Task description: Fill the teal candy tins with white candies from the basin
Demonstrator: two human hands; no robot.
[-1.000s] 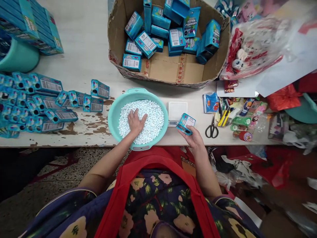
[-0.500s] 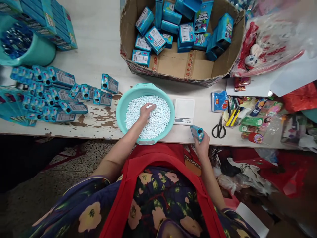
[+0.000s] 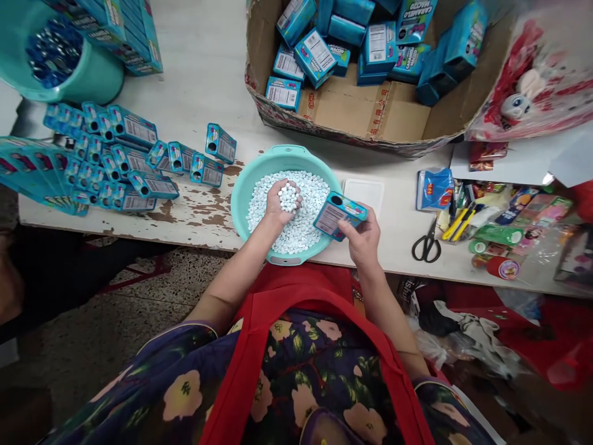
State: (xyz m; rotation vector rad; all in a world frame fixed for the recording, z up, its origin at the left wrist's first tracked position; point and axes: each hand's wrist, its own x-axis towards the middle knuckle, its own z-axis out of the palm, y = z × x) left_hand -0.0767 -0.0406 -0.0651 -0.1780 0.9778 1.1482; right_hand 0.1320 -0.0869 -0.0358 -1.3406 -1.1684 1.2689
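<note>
My left hand (image 3: 279,207) is cupped palm up over the teal basin (image 3: 239,196), with a small heap of white candies (image 3: 288,198) in its curled fingers. More loose white candies (image 3: 306,232) fill the bottom of the basin. My right hand (image 3: 364,238) grips a small blue candy box (image 3: 331,216) by its side, tilted over the basin's right rim. A round dark hole shows at one end of that box. Just behind it, partly hidden by the box and hand, lies a white kitchen scale (image 3: 365,190).
Similar blue boxes (image 3: 139,130) stand grouped at left, near a teal bucket (image 3: 104,77) of blue wrapped pieces. A cardboard carton (image 3: 347,123) holding several boxes stands behind the basin. Scissors (image 3: 427,246) and yellow cutters (image 3: 458,222) lie at right. Part of another person (image 3: 9,284) shows far left.
My left hand has turned from reaching into the candies to holding a heap palm up. My right hand has brought the box left, from beside the scale to the basin's rim.
</note>
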